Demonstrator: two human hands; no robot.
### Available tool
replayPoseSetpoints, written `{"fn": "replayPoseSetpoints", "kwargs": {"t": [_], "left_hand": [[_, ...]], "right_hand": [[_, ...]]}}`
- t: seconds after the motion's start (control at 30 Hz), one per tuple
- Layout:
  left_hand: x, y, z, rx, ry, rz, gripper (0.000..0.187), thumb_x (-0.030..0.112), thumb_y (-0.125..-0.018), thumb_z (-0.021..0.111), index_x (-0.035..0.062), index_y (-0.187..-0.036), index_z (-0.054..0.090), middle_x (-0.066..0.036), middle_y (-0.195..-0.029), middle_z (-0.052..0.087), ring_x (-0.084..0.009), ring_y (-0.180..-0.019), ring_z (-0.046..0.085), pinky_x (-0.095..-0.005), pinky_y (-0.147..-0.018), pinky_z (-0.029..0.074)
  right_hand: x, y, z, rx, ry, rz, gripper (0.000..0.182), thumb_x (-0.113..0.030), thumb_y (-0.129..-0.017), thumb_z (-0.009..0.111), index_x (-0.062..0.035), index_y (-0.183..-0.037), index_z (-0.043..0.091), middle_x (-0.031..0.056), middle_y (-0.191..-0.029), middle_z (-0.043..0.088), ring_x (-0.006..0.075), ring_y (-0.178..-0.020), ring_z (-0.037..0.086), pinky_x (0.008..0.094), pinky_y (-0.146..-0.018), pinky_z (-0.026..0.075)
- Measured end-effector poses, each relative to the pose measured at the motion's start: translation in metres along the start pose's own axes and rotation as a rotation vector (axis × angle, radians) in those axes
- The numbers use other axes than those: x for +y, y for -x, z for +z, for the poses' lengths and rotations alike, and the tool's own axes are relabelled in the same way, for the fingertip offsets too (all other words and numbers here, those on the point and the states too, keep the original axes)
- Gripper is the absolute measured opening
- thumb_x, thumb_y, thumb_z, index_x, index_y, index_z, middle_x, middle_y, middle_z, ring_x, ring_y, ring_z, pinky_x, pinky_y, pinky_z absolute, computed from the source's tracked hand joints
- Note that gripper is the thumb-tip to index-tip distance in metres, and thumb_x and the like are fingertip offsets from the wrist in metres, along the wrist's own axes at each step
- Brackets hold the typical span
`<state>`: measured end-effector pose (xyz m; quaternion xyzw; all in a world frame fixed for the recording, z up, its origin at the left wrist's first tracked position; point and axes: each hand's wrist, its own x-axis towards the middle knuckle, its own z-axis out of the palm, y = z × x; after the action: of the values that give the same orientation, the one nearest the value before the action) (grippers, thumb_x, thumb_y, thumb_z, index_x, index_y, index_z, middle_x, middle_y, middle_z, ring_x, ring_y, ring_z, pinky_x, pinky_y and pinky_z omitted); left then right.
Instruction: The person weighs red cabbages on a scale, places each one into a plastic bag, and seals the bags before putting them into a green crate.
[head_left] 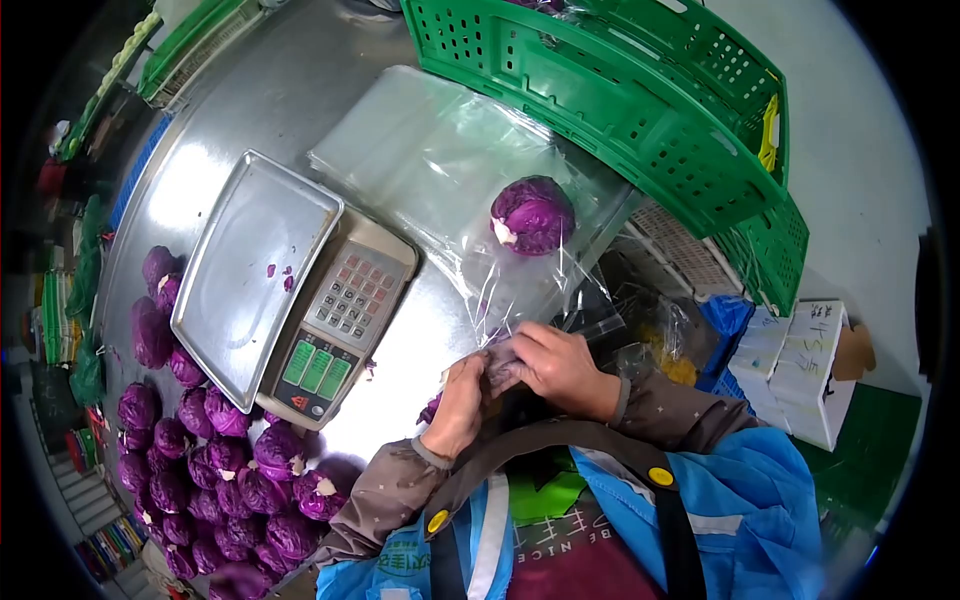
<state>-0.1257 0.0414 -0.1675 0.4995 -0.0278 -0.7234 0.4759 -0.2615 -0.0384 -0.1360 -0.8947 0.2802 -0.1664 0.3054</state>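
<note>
A red cabbage (534,216) lies in a clear plastic bag (500,285), on top of a stack of flat clear bags (400,150). Near the table's front edge, my left hand (459,405) is closed on the gathered end of the bag. My right hand (562,372) is beside it, fingers pinched on the same bunched plastic. To the left of my hands stands a weighing scale (345,300) with a bare metal tray (255,275) holding a few purple leaf scraps. A bit of purple shows just left of my left hand, mostly hidden.
Several red cabbages (235,490) are piled at the lower left, beside and below the scale. Green crates (600,110) stand along the upper right. A blue crate (735,385) and a white box (790,365) sit at the right, with a yellowish item in plastic near them.
</note>
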Motion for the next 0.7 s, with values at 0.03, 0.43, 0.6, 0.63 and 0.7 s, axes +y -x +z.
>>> {"fn": "replayPoseSetpoints", "kwargs": {"t": [0.03, 0.43, 0.6, 0.63, 0.7], "left_hand": [[0.001, 0.001, 0.002, -0.01, 0.07, 0.034, 0.033, 0.014, -0.089, 0.029, -0.0051, -0.108, 0.049, -0.01, -0.095, 0.057, -0.0167, -0.086, 0.056, -0.0306, -0.082, 0.046], [-0.042, -0.011, 0.008, -0.011, -0.707, 0.559, 0.028, 0.013, -0.087, 0.039, -0.0061, -0.083, 0.058, -0.008, -0.07, 0.056, -0.0158, -0.065, 0.049, -0.0269, -0.062, 0.04], [-0.003, -0.005, -0.003, -0.213, -0.372, 0.234, 0.035, 0.023, -0.091, 0.042, -0.0008, -0.114, 0.052, -0.012, -0.099, 0.063, -0.0194, -0.095, 0.059, -0.026, -0.085, 0.043], [0.008, -0.004, -0.011, -0.22, -0.372, 0.233, 0.035, 0.023, -0.091, 0.042, -0.0008, -0.114, 0.052, -0.012, -0.099, 0.063, -0.0194, -0.095, 0.059, -0.026, -0.085, 0.043], [0.035, -0.006, -0.025, -0.534, -0.944, 0.119, 0.037, 0.024, -0.089, 0.048, 0.0013, -0.118, 0.05, -0.012, -0.102, 0.062, -0.0198, -0.096, 0.058, -0.0271, -0.084, 0.044]], "right_hand": [[-0.001, -0.001, -0.003, -0.017, -0.018, 0.048, 0.025, -0.018, -0.072, 0.063, -0.0034, -0.089, 0.053, 0.0084, -0.085, 0.05, 0.0256, -0.078, 0.056, 0.0356, -0.058, 0.045], [0.031, 0.045, -0.024, -0.28, 0.116, -0.096, 0.023, -0.013, -0.07, 0.057, -0.0066, -0.089, 0.046, 0.0082, -0.086, 0.048, 0.0235, -0.078, 0.057, 0.0341, -0.057, 0.049], [0.144, 0.225, -0.043, -0.626, 0.342, 0.049, 0.026, -0.015, -0.071, 0.057, -0.0061, -0.095, 0.051, 0.0119, -0.087, 0.053, 0.0291, -0.076, 0.057, 0.0396, -0.058, 0.048], [0.162, 0.271, -0.051, -0.842, 0.429, 0.405, 0.028, -0.015, -0.073, 0.057, -0.0059, -0.099, 0.051, 0.0128, -0.09, 0.054, 0.0303, -0.078, 0.058, 0.0409, -0.06, 0.047], [0.178, 0.289, -0.062, -1.04, 0.512, 0.772, 0.029, -0.016, -0.075, 0.056, -0.0058, -0.103, 0.051, 0.0138, -0.094, 0.056, 0.0314, -0.08, 0.058, 0.0422, -0.061, 0.047]]}}
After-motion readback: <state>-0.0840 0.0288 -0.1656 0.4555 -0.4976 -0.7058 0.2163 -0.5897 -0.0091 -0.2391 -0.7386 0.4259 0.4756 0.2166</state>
